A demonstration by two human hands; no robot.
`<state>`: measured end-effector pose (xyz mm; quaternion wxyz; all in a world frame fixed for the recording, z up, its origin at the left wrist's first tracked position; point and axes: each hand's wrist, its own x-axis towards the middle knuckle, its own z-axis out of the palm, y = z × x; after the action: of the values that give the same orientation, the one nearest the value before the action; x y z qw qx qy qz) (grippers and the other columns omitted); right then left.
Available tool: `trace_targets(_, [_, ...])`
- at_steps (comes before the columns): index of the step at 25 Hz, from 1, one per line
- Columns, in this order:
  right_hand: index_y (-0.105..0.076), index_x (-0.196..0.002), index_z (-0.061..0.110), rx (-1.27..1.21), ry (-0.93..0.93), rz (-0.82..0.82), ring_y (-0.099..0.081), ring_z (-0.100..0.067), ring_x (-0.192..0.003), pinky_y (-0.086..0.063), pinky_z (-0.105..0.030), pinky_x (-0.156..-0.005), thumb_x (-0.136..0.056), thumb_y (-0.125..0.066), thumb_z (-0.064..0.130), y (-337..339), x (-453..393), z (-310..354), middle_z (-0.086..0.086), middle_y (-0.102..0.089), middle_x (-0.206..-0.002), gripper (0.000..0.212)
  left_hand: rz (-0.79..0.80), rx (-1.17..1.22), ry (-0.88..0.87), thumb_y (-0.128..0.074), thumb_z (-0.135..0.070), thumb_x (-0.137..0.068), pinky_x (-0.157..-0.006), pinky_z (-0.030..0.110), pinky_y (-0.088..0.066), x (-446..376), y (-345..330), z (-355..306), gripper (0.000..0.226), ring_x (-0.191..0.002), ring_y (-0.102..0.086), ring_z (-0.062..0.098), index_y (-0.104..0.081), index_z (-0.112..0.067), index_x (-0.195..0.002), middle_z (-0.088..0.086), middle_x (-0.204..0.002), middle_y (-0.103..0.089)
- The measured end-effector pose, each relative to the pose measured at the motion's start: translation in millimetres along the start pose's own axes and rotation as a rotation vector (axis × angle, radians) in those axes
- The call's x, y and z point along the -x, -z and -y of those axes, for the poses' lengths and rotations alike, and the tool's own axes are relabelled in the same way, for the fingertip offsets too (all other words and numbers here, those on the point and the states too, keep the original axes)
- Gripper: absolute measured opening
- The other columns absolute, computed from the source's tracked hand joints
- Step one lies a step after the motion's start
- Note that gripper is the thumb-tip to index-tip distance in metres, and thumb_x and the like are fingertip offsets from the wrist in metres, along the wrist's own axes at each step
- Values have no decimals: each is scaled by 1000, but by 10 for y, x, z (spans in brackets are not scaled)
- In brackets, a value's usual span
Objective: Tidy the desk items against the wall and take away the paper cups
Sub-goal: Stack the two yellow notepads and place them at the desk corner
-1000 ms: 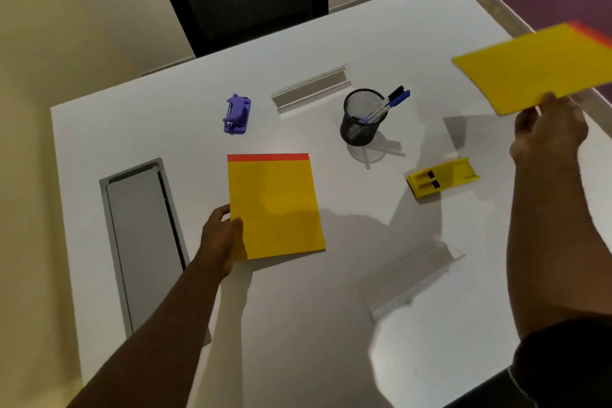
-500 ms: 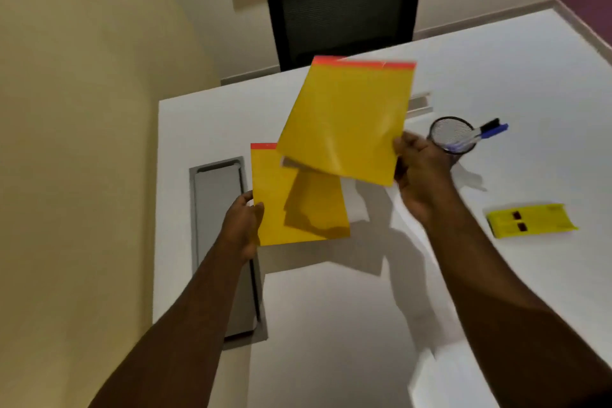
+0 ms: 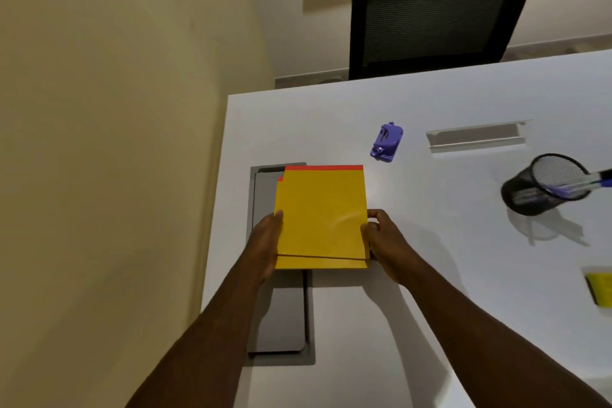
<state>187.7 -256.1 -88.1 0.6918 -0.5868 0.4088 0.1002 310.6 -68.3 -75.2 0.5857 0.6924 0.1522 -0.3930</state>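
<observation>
Two yellow pads with red top strips (image 3: pixel 321 215) lie stacked near the left edge of the white desk (image 3: pixel 414 275), partly over a grey cable hatch (image 3: pixel 281 315). The top pad sits slightly right of and above the lower one. My left hand (image 3: pixel 265 248) holds the stack's left edge, and my right hand (image 3: pixel 384 238) pinches its right edge. A purple hole punch (image 3: pixel 386 142) lies just beyond the pads. A black mesh pen holder (image 3: pixel 546 184) with blue pens stands at the right. No paper cups are in view.
A clear acrylic name-plate holder (image 3: pixel 477 139) lies behind the pen holder. A yellow stapler (image 3: pixel 601 288) is cut off at the right edge. A black mesh chair (image 3: pixel 437 3) stands behind the desk. A beige wall (image 3: pixel 116 142) runs along the desk's left side.
My right hand brought its yellow pad in from the right and set it on top of the pad under my left hand. The stack has shifted left, over the cable hatch.
</observation>
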Motion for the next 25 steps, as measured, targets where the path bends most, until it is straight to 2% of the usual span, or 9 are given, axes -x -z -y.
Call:
trace_targets(2, [-33, -136, 26, 17, 62, -10, -58, -28, -113, -53, -45, -88, -97, -47, 10, -57, 53, 60, -6, -53, -135, 44, 18, -132, -75, -46, -18, -100, -93, 49, -51, -34, 57, 5, 33, -110, -60, 29, -45, -18, -133, 12, -129, -59])
trace_targets(5, [-33, -140, 22, 42, 188, -59, -54, -26, -119, -50, -34, -85, -96, -48, 6, -60, 109, 149, -3, -51, -131, 50, 23, -214, -250, -51, -6, -97, -99, 48, -48, 1, 89, -129, 36, -117, -57, 30, -43, -16, -130, 10, -130, -57])
trace_targets(9, [-28, -138, 17, 205, 445, -106, -51, -19, -106, -46, -32, -84, -98, -43, 7, -278, 7, 611, 3, -44, -121, 44, -76, -221, -453, -49, 7, -93, -92, 34, -52, -81, 76, -529, 36, -103, -58, 19, -43, -10, -124, 11, -122, -55])
trace_targets(13, [-19, -140, 11, 319, 501, -120, -51, -19, -100, -45, -19, -74, -97, -42, 2, -457, -239, 626, 1, -41, -115, 49, -176, -282, -407, -54, -5, -95, -97, 33, -41, -211, 41, -493, 58, -127, -47, 28, -28, -14, -146, 11, -140, -48])
trace_targets(15, [-20, -137, 10, 358, 479, -92, -54, -25, -103, -46, -20, -73, -97, -42, 2, -482, -380, 493, -2, -43, -112, 47, -179, -249, -353, -51, -11, -98, -93, 24, -42, -275, 49, -365, 54, -125, -50, 25, -27, -18, -146, 5, -138, -51])
trace_targets(18, [-17, -139, 8, 406, 465, -87, -50, -16, -99, -43, -25, -80, -96, -45, 7, -490, -519, 374, 0, -41, -113, 51, -199, -307, -347, -41, -10, -102, -59, -1, -44, -339, 2, -240, 32, -89, -55, 1, -38, -19, -133, -9, -110, -58])
trace_targets(21, [-22, -135, 7, 419, 490, -157, -54, -18, -84, -45, -28, -71, -97, -42, 6, -523, -653, 422, 5, -48, -97, 43, -218, -341, -416, -44, 0, -98, -63, 0, -45, -504, 65, -300, 34, -99, -56, 13, -42, -21, -126, -4, -109, -58])
trace_targets(23, [-24, -132, 9, 407, 527, -186, -54, -16, -78, -44, -23, -63, -98, -40, 7, -578, -753, 569, 3, -49, -101, 38, -239, -345, -478, -50, -5, -96, -82, 16, -48, -644, 147, -452, 36, -110, -56, 23, -42, -18, -129, 3, -122, -58])
trace_targets(25, [-27, -132, 11, 365, 524, -166, -55, -18, -87, -43, -18, -63, -96, -43, 7, -677, -888, 762, 1, -48, -111, 40, -297, -343, -485, -55, -10, -95, -81, 28, -46, -835, 275, -681, 39, -103, -57, 20, -41, -14, -132, 5, -124, -58])
